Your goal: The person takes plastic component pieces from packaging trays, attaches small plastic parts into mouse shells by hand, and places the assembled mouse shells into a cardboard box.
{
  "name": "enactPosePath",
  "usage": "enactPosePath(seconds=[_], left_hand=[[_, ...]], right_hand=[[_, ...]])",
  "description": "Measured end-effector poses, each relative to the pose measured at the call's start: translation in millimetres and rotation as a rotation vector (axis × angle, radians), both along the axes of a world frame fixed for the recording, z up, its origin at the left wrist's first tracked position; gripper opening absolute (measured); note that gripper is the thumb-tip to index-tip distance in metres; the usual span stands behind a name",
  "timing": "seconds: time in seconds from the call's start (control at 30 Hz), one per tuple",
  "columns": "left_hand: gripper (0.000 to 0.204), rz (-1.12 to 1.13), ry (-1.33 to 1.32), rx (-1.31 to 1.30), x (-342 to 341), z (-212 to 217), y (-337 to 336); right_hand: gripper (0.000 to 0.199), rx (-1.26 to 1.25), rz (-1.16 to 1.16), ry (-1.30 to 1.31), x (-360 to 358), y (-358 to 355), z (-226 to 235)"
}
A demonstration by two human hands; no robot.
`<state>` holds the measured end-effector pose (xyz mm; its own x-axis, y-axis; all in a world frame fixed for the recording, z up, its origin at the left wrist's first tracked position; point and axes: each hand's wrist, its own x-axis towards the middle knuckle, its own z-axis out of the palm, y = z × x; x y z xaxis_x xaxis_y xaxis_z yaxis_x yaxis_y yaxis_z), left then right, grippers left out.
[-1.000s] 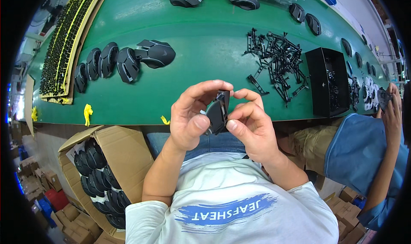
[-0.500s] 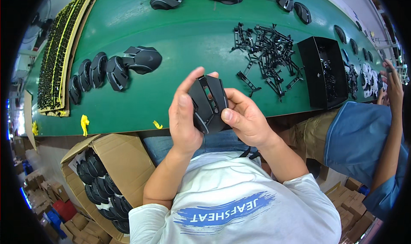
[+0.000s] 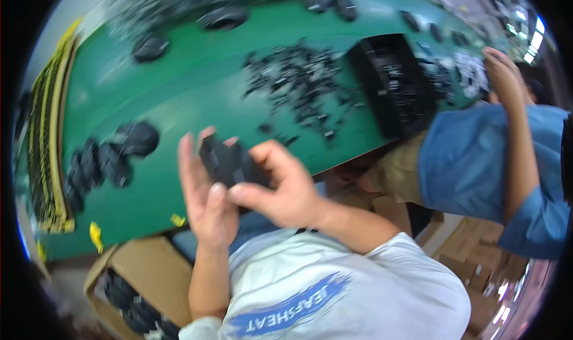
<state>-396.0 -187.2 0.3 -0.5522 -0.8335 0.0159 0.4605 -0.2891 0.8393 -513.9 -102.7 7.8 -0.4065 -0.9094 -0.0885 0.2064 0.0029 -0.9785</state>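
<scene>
A black computer mouse shell (image 3: 234, 164), smeared by motion, is tilted above the front edge of the green table. My right hand (image 3: 286, 188) grips it from the right, thumb on the near side and fingers round the far side. My left hand (image 3: 209, 211) is up against its left side, fingers stretched upward and thumb raised; whether its palm bears on the shell I cannot tell. Left of my hands, several dark mouse shells (image 3: 113, 164) stand in a row on the table. Beyond them to the right lies a loose heap of small black plastic frames (image 3: 292, 80).
A black open box (image 3: 370, 83) of small parts stands right of the heap. More mouse shells (image 3: 224, 17) lie along the back. Yellow-edged stacked sheets (image 3: 51, 143) lean at the left. Below is a carton (image 3: 155, 268) of shells; a co-worker in a blue top (image 3: 471, 161) is close on my right.
The whole view has swung toward the right, so the table's things appear shifted left. The mouse shell has tipped over in my right hand, and my left hand's fingers have straightened beside it.
</scene>
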Motion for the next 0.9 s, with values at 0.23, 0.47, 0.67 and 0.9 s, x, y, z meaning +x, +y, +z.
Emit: enactPosePath(seconds=[0.23, 0.47, 0.67, 0.9], left_hand=[[0.081, -0.196, 0.112, 0.274, 1, -29, -1], [0.072, -0.237, 0.313, 0.53, 2, -7, -6], [0.072, -0.385, 0.377, 0.558, 8, -14, -9], [0.069, -0.286, 0.299, 0.542, 7, -8, -9]], right_hand=[[0.035, -0.271, 0.312, 1.15, -76, 15, 54], [0.037, 0.903, -0.397, 1.369, -326, 62, 41], [0.027, 1.053, -0.154, 1.557, -342, 56, 25], [0.019, 0.494, -0.517, 1.425, -324, 75, 35]])
